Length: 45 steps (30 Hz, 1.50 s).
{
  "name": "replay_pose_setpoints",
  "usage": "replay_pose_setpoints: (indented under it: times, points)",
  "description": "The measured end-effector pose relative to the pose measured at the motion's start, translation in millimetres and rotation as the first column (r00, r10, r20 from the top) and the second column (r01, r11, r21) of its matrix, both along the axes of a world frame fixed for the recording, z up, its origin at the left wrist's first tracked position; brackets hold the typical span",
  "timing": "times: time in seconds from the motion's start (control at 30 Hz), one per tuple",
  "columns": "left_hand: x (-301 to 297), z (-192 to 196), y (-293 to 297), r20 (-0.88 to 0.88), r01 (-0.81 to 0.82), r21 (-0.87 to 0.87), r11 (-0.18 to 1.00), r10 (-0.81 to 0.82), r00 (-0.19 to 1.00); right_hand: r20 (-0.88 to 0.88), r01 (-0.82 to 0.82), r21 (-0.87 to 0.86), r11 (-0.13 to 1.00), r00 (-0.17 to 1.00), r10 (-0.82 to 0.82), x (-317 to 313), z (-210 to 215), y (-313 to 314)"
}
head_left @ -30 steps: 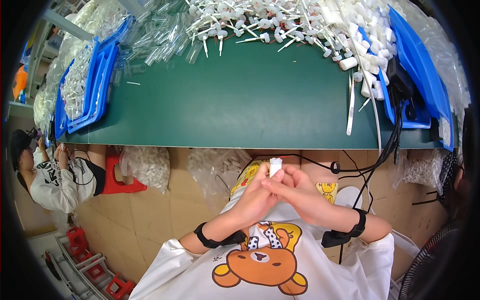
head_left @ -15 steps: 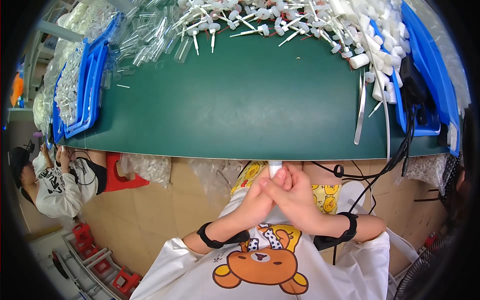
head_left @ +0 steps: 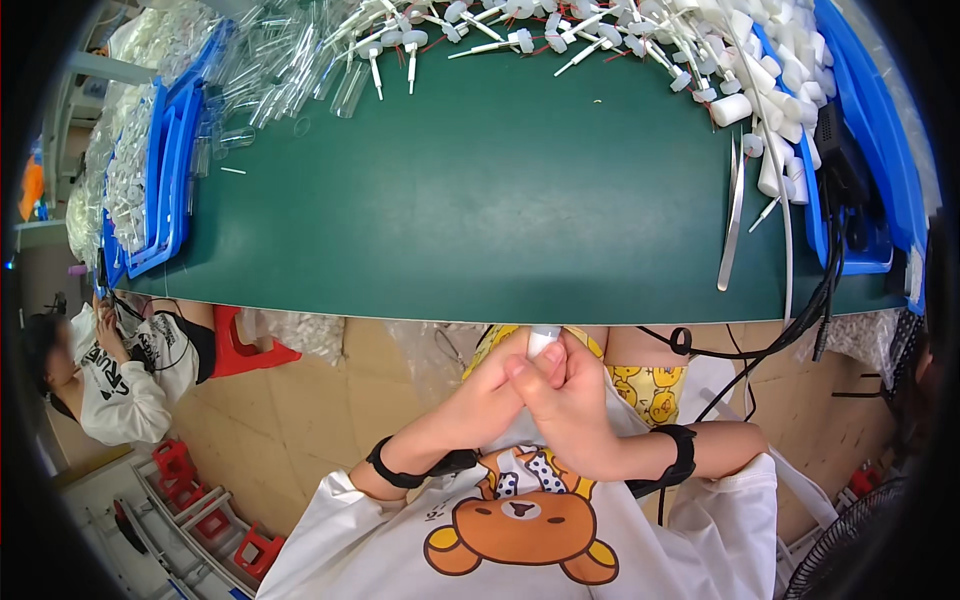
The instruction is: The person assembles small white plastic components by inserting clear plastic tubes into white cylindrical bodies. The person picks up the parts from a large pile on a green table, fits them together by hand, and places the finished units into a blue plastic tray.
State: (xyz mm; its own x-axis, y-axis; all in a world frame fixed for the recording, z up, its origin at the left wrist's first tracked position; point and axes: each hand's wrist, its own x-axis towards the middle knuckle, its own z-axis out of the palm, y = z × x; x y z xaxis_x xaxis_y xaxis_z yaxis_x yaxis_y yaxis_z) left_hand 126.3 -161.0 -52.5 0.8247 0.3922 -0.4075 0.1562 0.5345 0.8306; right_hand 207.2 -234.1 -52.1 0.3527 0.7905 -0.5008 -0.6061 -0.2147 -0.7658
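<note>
White cylinder (head_left: 543, 341) sat just beside the green counter (head_left: 460, 220) — which carried a blue bin (head_left: 880, 125) with white cylindrical parts (head_left: 785, 105), and blue trays (head_left: 176, 190) beside small white pieces (head_left: 125, 195) — left hand (head_left: 497, 395) and right hand (head_left: 570, 405) wrapping it, grip snug.

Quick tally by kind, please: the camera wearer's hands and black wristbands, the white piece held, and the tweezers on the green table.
Hands: 2 (left hand, right hand)
Black wristbands: 2
White piece held: 1
Tweezers: 1 pair
Total: 6
</note>
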Motion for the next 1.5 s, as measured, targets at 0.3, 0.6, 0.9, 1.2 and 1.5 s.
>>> replay_pose_setpoints:
  times: [0.3,0.6,0.9,1.2,1.5]
  points:
    - [-5.7,-22.4,6.0,0.073,0.018,-0.034,0.999,-0.016,0.997,0.218,0.040,0.036,0.999,0.975,-0.047,-9.8,-18.7,3.7]
    - [-10.2,-14.1,-1.4,0.078,0.087,-0.023,0.996,-0.085,0.993,0.083,-0.321,-0.002,0.947,0.944,0.320,25.8,-4.1,-6.3]
    - [-15.0,-18.4,-14.6,-0.033,-0.107,-0.102,0.989,0.104,0.994,-0.061,-0.466,-0.069,0.882,0.884,0.463,26.1,2.3,-11.2]
    - [-10.0,-27.6,-27.9,0.070,-0.184,-0.170,0.968,0.198,0.978,-0.013,-0.443,-0.087,0.892,0.896,0.444,25.4,-5.9,-14.6]
    - [2.4,-12.4,-9.1,0.002,-0.032,-0.098,0.995,0.032,0.999,-0.051,-0.205,-0.142,0.968,0.979,0.200,12.2,-0.1,-7.7]
